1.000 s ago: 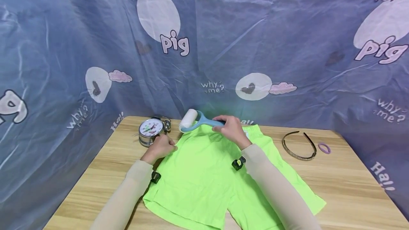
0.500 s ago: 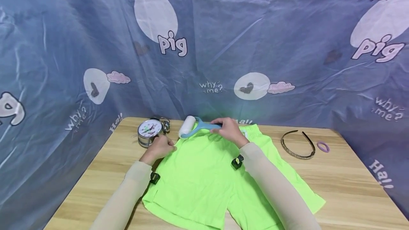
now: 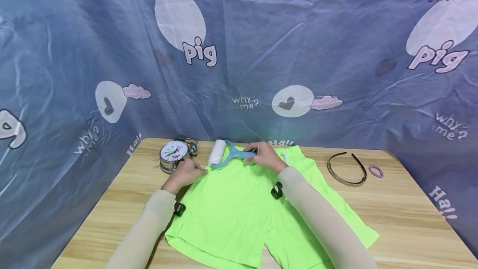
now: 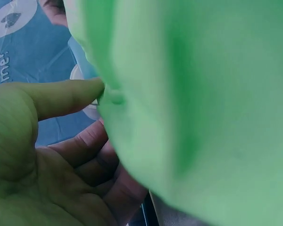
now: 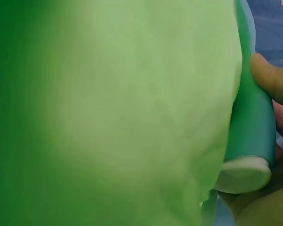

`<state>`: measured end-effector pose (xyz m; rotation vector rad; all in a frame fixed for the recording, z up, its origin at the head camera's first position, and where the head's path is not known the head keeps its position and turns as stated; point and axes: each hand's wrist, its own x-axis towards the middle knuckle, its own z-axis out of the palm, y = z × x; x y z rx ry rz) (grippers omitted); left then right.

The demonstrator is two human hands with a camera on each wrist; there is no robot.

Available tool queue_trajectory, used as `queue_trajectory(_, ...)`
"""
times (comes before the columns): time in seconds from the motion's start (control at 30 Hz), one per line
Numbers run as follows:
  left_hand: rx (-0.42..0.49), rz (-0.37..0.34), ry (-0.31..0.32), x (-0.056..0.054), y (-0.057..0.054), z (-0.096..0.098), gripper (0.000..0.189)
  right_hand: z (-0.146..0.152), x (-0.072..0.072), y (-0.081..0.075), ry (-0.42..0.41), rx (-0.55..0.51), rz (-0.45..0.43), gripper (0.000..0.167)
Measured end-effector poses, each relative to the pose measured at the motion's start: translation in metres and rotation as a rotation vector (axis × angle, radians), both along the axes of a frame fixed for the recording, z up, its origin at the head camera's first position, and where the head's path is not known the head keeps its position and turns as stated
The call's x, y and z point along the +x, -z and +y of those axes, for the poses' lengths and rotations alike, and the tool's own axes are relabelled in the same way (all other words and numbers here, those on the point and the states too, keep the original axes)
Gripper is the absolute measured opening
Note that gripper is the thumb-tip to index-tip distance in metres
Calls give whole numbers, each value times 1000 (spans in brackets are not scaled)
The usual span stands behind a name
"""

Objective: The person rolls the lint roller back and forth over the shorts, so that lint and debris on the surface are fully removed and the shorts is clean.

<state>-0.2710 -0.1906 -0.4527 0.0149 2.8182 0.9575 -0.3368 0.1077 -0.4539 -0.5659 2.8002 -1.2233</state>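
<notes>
Neon green shorts (image 3: pixel 235 206) lie spread on the wooden table, waistband toward the back. My left hand (image 3: pixel 185 174) pinches their left edge near the waistband; in the left wrist view its thumb (image 4: pixel 68 96) meets the green cloth (image 4: pixel 203 103) at the border. My right hand (image 3: pixel 264 155) grips the blue handle of a lint roller (image 3: pixel 239 152). The roller's white cylinder (image 3: pixel 217 152) lies over the upper left corner of the shorts. From the right wrist, the handle's pale end (image 5: pixel 245 174) shows beside the fingers, with cloth covering much of that view.
A silver twin-bell alarm clock (image 3: pixel 173 155) stands right behind my left hand. Off to the right lie a dark headband (image 3: pixel 347 181) and a purple hair tie (image 3: pixel 376 171). A blue printed cloth (image 3: pixel 254 61) hangs behind the table (image 3: pixel 414 211).
The lint roller in my right hand has come down and toward me, onto the corner of the shorts. My left hand stays at the cloth edge.
</notes>
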Motion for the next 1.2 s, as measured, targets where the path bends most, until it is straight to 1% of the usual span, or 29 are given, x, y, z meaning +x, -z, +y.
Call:
queue_trajectory(0.17, -8, 0, 24, -1, 2, -3, 39, 2, -4, 3, -2, -26, -57, 28)
queue_trajectory(0.33, -8, 11, 41, -3, 1, -3, 26, 4, -6, 3, -4, -36, -73, 30)
queue_trajectory(0.5, -19, 14, 55, -4, 1, -1, 21, 7, -8, 2, -4, -36, -86, 30)
queue_trajectory(0.73, -44, 12, 50, -1, 3, -4, 22, 6, -11, 0, -28, -9, -69, 30)
queue_trajectory(0.87, -41, 11, 44, 1, 2, -6, 25, 7, -13, -3, -49, 5, -58, 30)
queue_trajectory(1.03, -23, 9, 40, 1, 1, -6, 34, 11, -15, -8, -70, 19, -63, 29)
queue_trajectory(1.2, -13, 18, 42, 1, -1, -5, 29, 18, -16, -14, -72, 21, -79, 29)
